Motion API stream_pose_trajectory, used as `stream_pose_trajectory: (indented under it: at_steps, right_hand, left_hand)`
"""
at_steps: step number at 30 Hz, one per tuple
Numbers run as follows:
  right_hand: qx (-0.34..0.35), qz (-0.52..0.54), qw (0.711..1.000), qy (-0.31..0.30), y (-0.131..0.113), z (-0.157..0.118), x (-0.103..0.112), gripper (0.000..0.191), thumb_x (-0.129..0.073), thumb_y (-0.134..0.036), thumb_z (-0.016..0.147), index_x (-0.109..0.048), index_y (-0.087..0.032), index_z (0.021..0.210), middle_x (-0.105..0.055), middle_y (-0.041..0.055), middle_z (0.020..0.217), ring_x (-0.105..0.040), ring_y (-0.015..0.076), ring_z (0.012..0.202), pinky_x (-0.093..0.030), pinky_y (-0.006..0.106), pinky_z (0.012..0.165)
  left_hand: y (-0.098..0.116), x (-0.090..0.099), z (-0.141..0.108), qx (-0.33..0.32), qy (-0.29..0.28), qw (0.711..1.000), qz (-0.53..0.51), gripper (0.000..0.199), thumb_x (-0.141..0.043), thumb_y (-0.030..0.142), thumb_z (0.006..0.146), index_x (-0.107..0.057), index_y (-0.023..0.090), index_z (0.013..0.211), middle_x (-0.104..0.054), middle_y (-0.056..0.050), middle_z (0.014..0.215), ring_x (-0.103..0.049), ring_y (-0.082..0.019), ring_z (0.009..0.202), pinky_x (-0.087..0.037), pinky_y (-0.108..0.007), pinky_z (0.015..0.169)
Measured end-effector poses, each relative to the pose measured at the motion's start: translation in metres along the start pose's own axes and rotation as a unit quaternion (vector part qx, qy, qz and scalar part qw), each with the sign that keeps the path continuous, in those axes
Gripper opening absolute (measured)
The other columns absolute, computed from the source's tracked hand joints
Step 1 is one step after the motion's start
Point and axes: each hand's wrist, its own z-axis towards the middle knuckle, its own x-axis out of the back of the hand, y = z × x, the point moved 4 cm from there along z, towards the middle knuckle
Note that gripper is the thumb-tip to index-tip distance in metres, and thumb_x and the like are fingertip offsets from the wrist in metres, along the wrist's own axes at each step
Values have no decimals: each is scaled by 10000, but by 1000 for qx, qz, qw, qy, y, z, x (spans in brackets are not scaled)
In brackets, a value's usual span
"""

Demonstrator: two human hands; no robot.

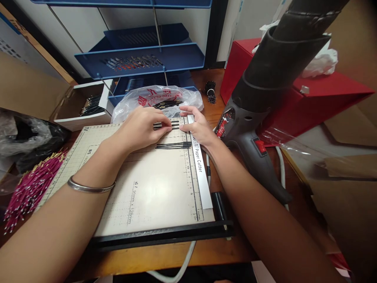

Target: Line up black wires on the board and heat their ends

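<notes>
Left hand point(141, 127) fingers pinch black cords point(175, 122) on paper cutter point(156, 200); right hand point(200, 127) fingers spread, thumb at cord ends. Second cord row point(173, 146) lies just nearer.

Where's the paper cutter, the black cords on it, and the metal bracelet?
Paper cutter point(159, 192): head view, bare part of its board.
Black cords point(173, 146): head view, middle of the row nearer the wearer.
Metal bracelet point(90, 189): head view, middle of its visible band.
</notes>
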Motion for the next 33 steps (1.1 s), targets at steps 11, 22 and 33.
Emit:
stream_pose_trajectory:
  at_steps: [11,22,33]
  right_hand:
    - [-19,19,1000,15,1,3,-2,628,-669,-250,533,-614,-254,1159,-639,80,1302,-612,328,1295,-455,589,1263]
    - [-23,20,999,13,1,2,-3,644,-669,-260,538,-608,-253,1178,-635,82,1316,-626,326,1251,-476,599,1236]
    - [-3,5,1000,7,1,2,-1,653,-701,-257,537,-601,-254,1182,-643,88,1304,-604,331,1345,-428,586,1299]
  left_hand:
    - [1,0,0,15,-20,1000,5,326,-571,435,1018,-826,240,957,-809,-71,930,-713,-245,869,-437,-368,807]
    - [2,1,0,16,-24,1000,12,323,-574,455,1017,-818,253,958,-816,-57,932,-699,-231,878,-409,-358,817]
    - [1,0,0,11,-18,1000,11,325,-577,454,1023,-821,249,962,-810,-60,921,-706,-233,880,-408,-357,800]
